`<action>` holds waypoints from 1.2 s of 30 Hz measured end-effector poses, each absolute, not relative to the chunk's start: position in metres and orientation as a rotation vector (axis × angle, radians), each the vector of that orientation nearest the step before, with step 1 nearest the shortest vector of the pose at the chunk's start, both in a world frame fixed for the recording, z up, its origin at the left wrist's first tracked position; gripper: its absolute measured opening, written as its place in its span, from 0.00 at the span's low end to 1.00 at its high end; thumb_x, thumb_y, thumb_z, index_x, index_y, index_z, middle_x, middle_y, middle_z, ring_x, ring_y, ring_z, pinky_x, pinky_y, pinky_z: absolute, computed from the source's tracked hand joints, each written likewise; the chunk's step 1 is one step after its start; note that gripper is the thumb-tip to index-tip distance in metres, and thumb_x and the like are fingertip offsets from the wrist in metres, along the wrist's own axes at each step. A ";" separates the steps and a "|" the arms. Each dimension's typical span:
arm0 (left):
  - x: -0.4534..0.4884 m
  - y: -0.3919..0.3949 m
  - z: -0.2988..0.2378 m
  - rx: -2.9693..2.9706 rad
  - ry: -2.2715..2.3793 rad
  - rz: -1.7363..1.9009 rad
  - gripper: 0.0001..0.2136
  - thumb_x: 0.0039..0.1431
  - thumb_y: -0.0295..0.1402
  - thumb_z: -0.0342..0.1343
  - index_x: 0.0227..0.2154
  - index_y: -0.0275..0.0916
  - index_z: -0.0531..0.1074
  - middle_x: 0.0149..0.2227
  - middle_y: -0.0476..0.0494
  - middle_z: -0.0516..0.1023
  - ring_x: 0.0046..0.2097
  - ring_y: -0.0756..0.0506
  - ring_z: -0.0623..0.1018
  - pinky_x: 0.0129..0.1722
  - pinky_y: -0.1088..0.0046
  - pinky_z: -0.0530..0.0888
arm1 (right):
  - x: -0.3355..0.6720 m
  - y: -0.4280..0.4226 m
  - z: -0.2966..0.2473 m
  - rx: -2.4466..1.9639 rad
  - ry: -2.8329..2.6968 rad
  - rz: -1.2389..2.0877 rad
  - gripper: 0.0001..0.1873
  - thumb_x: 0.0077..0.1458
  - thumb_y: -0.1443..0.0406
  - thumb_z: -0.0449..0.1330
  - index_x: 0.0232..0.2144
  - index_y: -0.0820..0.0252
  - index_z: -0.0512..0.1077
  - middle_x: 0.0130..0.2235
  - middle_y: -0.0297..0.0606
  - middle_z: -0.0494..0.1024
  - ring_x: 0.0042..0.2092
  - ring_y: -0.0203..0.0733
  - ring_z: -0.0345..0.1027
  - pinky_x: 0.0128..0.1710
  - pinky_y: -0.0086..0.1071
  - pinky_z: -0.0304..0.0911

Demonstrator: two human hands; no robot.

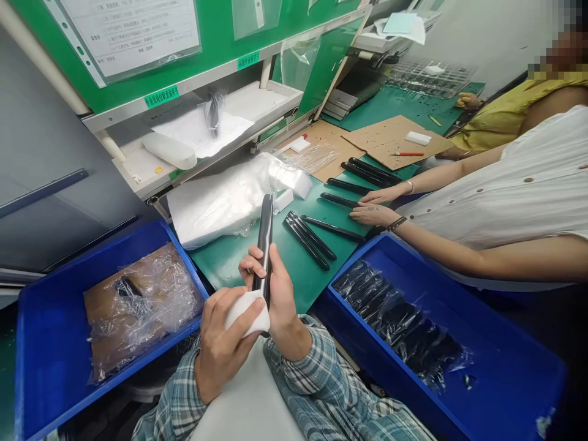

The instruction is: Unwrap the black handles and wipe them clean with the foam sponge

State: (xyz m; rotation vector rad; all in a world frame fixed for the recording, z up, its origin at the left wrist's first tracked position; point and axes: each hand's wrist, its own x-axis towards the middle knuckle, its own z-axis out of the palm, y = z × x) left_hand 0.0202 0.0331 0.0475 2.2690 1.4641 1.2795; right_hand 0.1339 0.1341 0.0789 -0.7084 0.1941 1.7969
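My right hand (281, 299) is closed around the lower end of a long glossy black strip (265, 236), held upright over the green mat (303, 269). My left hand (219, 349) grips a white pad (248, 311) and presses it against the strip's lower end. Several more black strips (309, 237) lie on the mat just beyond my hands. At the right, another person's two hands (375, 207) rest on other black strips (342, 199).
A blue bin (55, 343) at my left holds crumpled clear plastic over cardboard. A blue bin (505, 355) at my right holds bagged black parts. White foam sheets in a bag (220, 205) lie on the mat. Cardboard sheets (390, 138) and a shelf (202, 131) stand behind.
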 end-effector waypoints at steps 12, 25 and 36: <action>0.021 0.035 0.048 2.272 1.458 1.296 0.14 0.78 0.25 0.53 0.60 0.39 0.77 0.60 0.35 0.75 0.60 0.38 0.74 0.61 0.60 0.74 | 0.134 0.135 0.081 -0.798 0.140 1.714 0.22 0.62 0.52 0.77 0.33 0.57 0.71 0.31 0.26 0.65 0.25 0.26 0.53 0.24 0.17 0.66; 0.024 0.036 0.053 2.270 1.443 1.323 0.14 0.78 0.24 0.53 0.59 0.36 0.76 0.60 0.34 0.73 0.60 0.38 0.73 0.62 0.60 0.73 | 0.133 0.135 0.085 -0.837 0.047 1.745 0.24 0.61 0.47 0.75 0.31 0.54 0.70 0.26 0.25 0.58 0.27 0.32 0.56 0.27 0.21 0.68; 0.023 0.032 0.055 2.264 1.493 1.305 0.14 0.79 0.26 0.52 0.60 0.38 0.76 0.60 0.34 0.73 0.60 0.38 0.73 0.61 0.60 0.73 | 0.132 0.130 0.090 -0.864 0.002 1.755 0.27 0.55 0.46 0.79 0.31 0.54 0.70 0.26 0.25 0.58 0.28 0.33 0.57 0.27 0.23 0.67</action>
